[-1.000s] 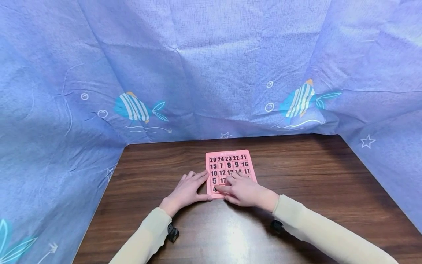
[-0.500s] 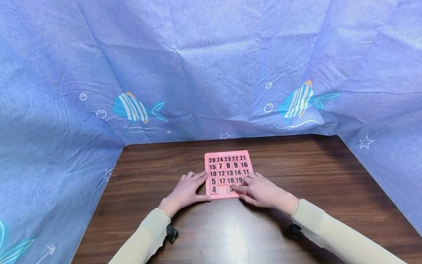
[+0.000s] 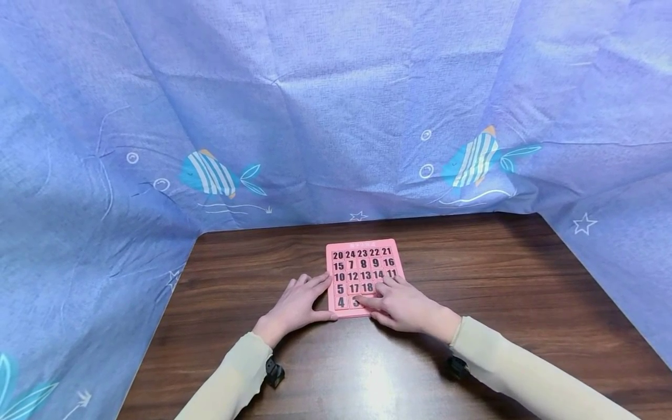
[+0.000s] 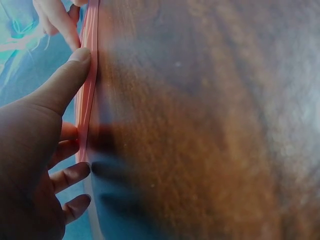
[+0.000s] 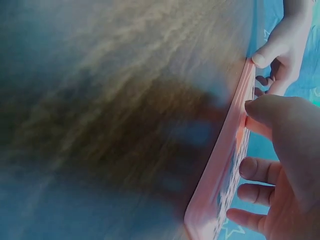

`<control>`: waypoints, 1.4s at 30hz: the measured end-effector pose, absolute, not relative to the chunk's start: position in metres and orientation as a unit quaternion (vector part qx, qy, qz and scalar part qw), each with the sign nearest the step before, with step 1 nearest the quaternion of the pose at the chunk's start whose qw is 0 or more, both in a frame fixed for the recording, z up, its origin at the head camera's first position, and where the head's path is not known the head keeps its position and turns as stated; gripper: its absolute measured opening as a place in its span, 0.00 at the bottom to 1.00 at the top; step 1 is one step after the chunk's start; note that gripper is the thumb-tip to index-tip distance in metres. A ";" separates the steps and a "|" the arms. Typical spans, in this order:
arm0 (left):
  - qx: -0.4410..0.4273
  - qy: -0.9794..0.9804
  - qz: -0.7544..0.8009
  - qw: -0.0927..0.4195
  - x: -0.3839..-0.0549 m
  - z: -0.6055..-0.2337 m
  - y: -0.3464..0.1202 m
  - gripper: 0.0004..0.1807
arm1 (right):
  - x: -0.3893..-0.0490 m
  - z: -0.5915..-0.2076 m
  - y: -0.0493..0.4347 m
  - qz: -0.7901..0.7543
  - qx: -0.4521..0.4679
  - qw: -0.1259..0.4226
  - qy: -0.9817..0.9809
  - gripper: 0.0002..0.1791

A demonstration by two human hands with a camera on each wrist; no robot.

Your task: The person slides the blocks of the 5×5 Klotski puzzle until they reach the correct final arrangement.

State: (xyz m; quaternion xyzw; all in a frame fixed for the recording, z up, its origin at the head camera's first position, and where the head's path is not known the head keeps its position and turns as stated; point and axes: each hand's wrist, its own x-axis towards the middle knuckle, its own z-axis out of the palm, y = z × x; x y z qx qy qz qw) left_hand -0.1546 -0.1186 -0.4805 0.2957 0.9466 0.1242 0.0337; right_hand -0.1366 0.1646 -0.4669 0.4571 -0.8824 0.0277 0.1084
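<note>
A square pink number puzzle [image 3: 366, 275], smooth and flat with black numerals on its tiles, lies on the glossy, wood-grained table [image 3: 499, 280], nearer the far edge and about midway between the left and right edges. The left hand [image 3: 295, 302] is spread, not closed round anything: its thumb touches the puzzle's near left corner, its index fingertip the left side. The right hand [image 3: 409, 306] reaches in from the right, index finger extended onto the "3" tile [image 3: 355, 303], thumb at the near edge, other fingers slightly bent, gripping nothing. Both forearms angle inward in pale sleeves [image 3: 228, 373].
</note>
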 end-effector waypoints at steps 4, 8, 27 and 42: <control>0.298 0.945 0.130 0.029 -0.154 -0.481 -0.119 0.51 | -0.135 -0.465 0.178 0.048 0.452 0.119 -0.883 0.23; 0.297 0.945 0.131 0.028 -0.154 -0.482 -0.120 0.51 | -0.134 -0.463 0.197 0.060 0.442 0.128 -0.886 0.21; 0.300 0.946 0.119 0.023 -0.156 -0.483 -0.120 0.51 | -0.132 -0.466 0.189 0.060 0.460 0.114 -0.879 0.21; 0.302 0.945 0.122 0.023 -0.155 -0.482 -0.119 0.51 | -0.133 -0.461 0.244 0.080 0.425 0.103 -0.896 0.16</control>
